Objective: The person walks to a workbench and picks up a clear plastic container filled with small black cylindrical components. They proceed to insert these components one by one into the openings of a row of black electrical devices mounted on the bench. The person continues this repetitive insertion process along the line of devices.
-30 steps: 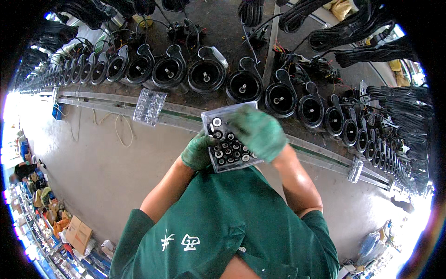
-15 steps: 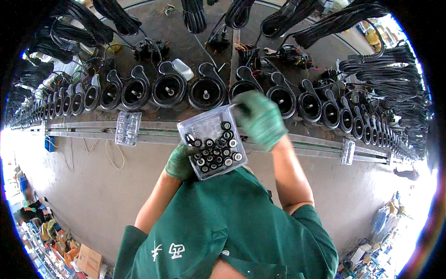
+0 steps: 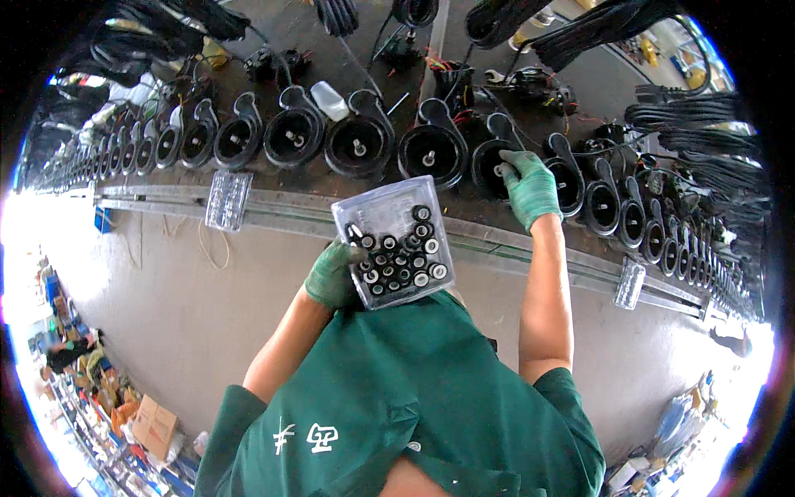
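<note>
My left hand, in a green glove, grips the left side of a clear plastic box held tilted in front of my chest. Inside it lie several small round black parts with pale or metallic centres. My right hand, gloved the same, reaches over a round black housing on the bench edge. Its fingers are bent together at the metal shaft in the middle; what they pinch, if anything, is too small to make out. Directly left stands another black housing with its bare shaft showing.
A long row of similar black housings with hooked tops lines the dark bench. Bundled black cables hang above it, and wired parts lie behind. Clear trays sit along the metal rail. A cardboard box stands lower left.
My right hand has gone from beside the clear box to a housing farther right, and its fingers are now down at the shaft. The left hand still holds the box.
</note>
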`<state>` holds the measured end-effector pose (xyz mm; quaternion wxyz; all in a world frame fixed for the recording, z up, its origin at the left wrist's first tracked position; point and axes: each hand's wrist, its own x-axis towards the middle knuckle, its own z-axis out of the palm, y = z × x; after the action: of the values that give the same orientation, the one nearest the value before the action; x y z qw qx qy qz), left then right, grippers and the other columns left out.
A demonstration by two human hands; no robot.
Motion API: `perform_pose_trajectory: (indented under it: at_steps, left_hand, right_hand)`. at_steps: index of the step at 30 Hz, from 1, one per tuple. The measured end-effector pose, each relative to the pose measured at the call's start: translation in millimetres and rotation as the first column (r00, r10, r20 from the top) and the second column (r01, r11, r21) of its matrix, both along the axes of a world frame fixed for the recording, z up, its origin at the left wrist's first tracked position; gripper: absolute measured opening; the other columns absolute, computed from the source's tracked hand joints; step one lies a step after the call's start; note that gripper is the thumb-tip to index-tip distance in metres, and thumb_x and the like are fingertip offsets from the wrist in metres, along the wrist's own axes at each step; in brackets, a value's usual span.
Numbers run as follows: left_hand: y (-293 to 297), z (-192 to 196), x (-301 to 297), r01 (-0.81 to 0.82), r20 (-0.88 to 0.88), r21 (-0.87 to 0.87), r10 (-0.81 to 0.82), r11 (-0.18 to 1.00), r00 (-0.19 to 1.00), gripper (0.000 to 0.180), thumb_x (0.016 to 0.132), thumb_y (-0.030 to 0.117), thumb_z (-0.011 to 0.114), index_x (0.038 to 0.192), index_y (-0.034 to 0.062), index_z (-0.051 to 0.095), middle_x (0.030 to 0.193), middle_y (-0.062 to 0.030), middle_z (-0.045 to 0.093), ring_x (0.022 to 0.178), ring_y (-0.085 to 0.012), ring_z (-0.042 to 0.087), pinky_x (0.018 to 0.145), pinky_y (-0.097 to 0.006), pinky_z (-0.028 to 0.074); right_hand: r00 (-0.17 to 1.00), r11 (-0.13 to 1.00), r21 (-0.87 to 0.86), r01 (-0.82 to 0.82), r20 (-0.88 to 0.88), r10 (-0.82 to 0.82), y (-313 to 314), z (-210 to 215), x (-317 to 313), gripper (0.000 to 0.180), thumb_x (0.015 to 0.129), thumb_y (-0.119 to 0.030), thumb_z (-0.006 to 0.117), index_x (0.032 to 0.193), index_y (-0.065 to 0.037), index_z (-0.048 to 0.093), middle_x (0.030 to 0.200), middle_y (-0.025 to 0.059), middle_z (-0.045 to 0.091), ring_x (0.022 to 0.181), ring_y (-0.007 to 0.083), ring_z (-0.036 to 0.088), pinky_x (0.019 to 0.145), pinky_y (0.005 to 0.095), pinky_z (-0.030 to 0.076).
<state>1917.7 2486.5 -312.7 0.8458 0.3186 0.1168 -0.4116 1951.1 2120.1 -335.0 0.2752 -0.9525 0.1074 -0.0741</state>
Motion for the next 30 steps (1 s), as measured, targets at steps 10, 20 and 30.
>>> perform_pose_trajectory:
  at_steps: [10,20,30]
  left_hand:
    - [-18,11,-7,0.066,-0.004,-0.139,-0.068,0.988,0.998,0.077,0.081,0.018,0.076,0.151,0.0024,0.046,0.138,-0.0171,0.065,0.123,-0.0316,0.066,0.108,-0.048,0.054]
    - [-9,-31,-8,0.089,-0.055,-0.207,-0.102,0.974,0.993,0.075,0.08,0.02,0.077,0.148,0.0043,0.051,0.137,-0.0168,0.065,0.123,-0.0332,0.066,0.109,-0.05,0.054]
    - [-6,-40,6,0.125,-0.139,-0.249,-0.163,0.96,0.977,0.079,0.076,0.016,0.079,0.148,0.0013,0.05,0.13,-0.017,0.069,0.116,-0.0299,0.071,0.102,-0.046,0.059]
  right_hand:
    - [0.746,0.73,0.155,-0.666,0.11,0.657,134,61,-32,0.026,0.098,-0.028,0.064,0.113,-0.009,0.075,0.112,0.0156,0.072,0.108,0.036,0.068,0.093,0.0473,0.055]
    - [0.868,0.898,0.103,-0.427,-0.233,0.439,169,68,-33,0.02,0.091,-0.023,0.07,0.102,-0.006,0.074,0.102,0.0178,0.073,0.095,0.041,0.069,0.083,0.0481,0.056]
    - [0.926,0.911,-0.268,0.313,0.298,-0.23,-31,42,-77,0.017,0.088,-0.011,0.076,0.105,-0.009,0.076,0.1,0.0123,0.074,0.085,0.0325,0.072,0.076,0.0389,0.058]
